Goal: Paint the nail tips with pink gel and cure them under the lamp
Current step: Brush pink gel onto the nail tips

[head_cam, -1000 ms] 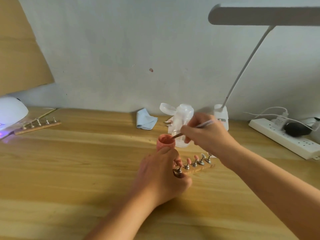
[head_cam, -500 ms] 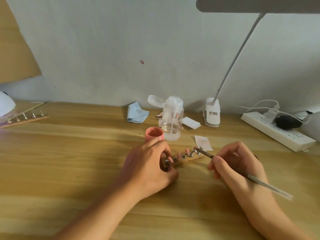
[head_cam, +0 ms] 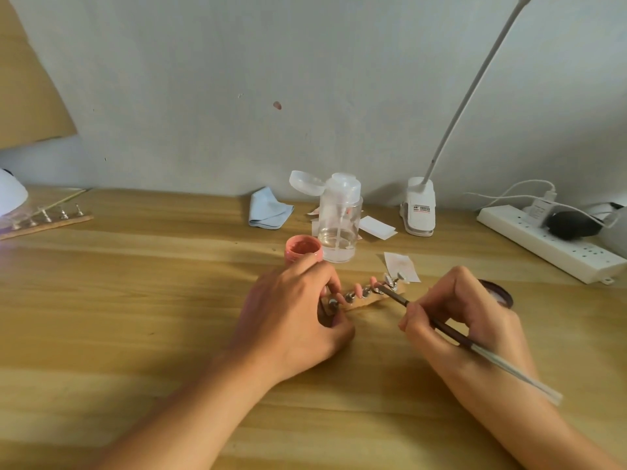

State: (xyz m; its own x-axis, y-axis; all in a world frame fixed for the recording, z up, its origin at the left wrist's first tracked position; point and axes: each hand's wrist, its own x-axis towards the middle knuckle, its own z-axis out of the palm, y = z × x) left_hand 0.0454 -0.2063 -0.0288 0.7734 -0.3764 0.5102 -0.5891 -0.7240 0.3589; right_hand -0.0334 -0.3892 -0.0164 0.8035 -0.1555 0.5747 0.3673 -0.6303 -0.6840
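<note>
1. Far left of the desk (head_cam: 135,317): white curing lamp (head_cam: 12,198), cut off by the frame edge. Just beside it is a spare wooden strip (head_cam: 51,222) with bare metal stands.
2. Back centre: blue cloth (head_cam: 269,209), then a clear pump bottle (head_cam: 339,228) with its cap flipped open. The open pot of pink gel (head_cam: 303,250) stands just beside the bottle, on its near left.
3. Left hand (head_cam: 291,323): palm down, fingers (head_cam: 330,283) curled over the left end of the nail strip (head_cam: 361,301) and thumb on the near side, pinching it. The knuckles sit close below the pot.
4. The nail strip lies on the desk between the two hands, angled up to the right. The nail tips (head_cam: 358,288) nearest the left hand look pink; the two at the right end look paler.
5. Right hand (head_cam: 475,323): holds the brush (head_cam: 441,326) like a pen, fingers clenched on the dark shaft. The bristle end meets a tip toward the strip's right end.
6. Behind the right hand: dark lid (head_cam: 500,293), partly hidden. Back right: clip lamp base (head_cam: 420,212) and power strip (head_cam: 549,247).
</note>
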